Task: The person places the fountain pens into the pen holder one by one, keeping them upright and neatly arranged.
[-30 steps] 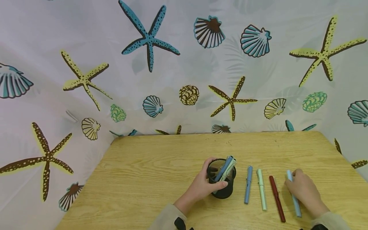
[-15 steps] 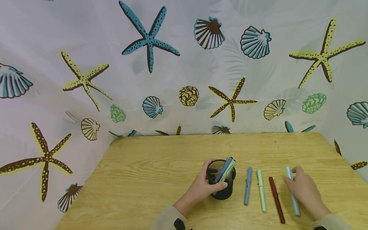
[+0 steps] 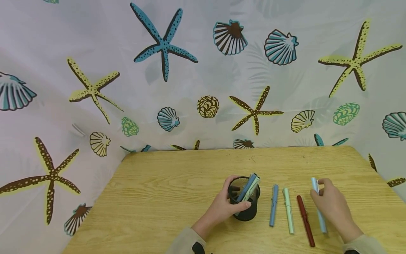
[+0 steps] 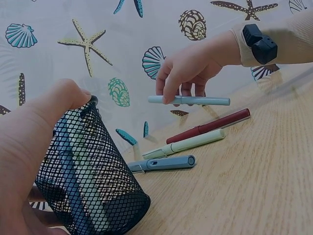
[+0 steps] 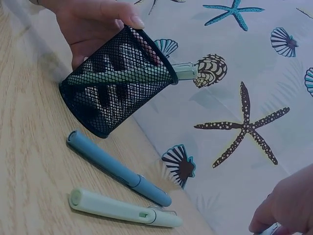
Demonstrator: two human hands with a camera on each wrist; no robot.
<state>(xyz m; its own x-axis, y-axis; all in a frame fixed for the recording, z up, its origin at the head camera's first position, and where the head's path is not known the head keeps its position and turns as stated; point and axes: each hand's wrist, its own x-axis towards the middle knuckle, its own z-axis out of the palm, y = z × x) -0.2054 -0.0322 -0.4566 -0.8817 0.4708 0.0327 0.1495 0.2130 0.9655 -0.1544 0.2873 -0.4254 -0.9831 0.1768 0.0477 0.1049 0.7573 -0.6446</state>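
Observation:
My left hand grips a black mesh pen cup around its side, thumb near the rim. A blue pen and a pale green pen lean inside it. My right hand pinches a light blue pen between thumb and fingers; in the left wrist view it is raised above the wooden table. Between cup and right hand lie a blue pen, a pale green pen and a dark red pen, side by side.
Behind the table hangs a white cloth printed with starfish and shells, which also runs along the left and right sides. The table's far edge meets this cloth.
My right hand has lifted the light blue pen off the table and moved it slightly up and to the left. My left hand and the pen cup have stayed in place.

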